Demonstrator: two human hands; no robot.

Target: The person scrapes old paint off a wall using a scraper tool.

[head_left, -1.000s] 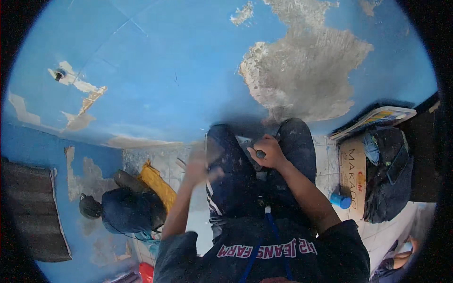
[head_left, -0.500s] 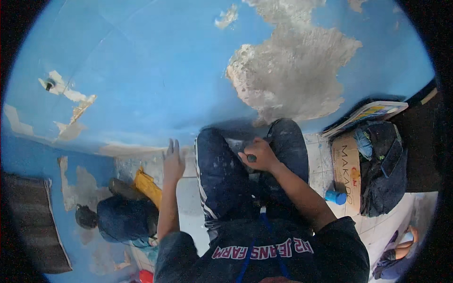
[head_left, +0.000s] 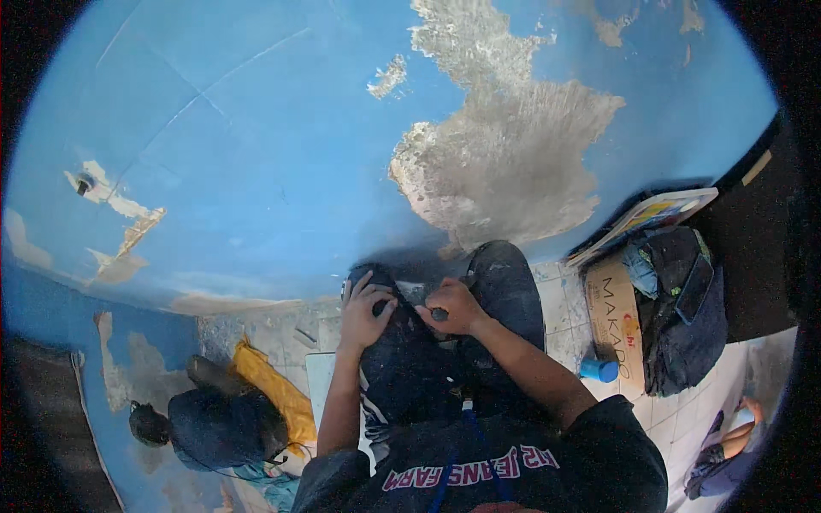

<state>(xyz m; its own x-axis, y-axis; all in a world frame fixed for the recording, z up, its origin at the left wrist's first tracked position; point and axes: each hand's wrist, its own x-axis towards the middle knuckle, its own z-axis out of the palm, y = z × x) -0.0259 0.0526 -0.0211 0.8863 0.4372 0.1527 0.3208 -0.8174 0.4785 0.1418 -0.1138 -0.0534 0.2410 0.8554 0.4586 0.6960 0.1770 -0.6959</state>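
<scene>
My right hand (head_left: 455, 308) is closed round a dark-handled tool (head_left: 440, 314) between my knees; the butt of its handle points toward me, and its working end is hidden. My left hand (head_left: 368, 312) lies on my left knee with the fingers apart and nothing in them. Just beyond my knees rises a blue wall (head_left: 282, 188). On it, ahead and slightly right, is a large rough patch of bare grey plaster (head_left: 505, 162) with ragged paint edges. A smaller bare patch (head_left: 389, 77) shows higher up.
To my right stand a cardboard box (head_left: 609, 299) with dark clothes (head_left: 684, 342) on it, a blue cylindrical container (head_left: 599, 370) and a framed panel (head_left: 641, 224) against the wall. At left a person (head_left: 218, 427) sits beside a yellow sack (head_left: 274, 389). Another person (head_left: 723, 457) is at lower right.
My left hand has moved right, from the air beside my leg onto my left knee. The right hand keeps its grip on the tool, a little lower in view. The view has tilted slightly upward.
</scene>
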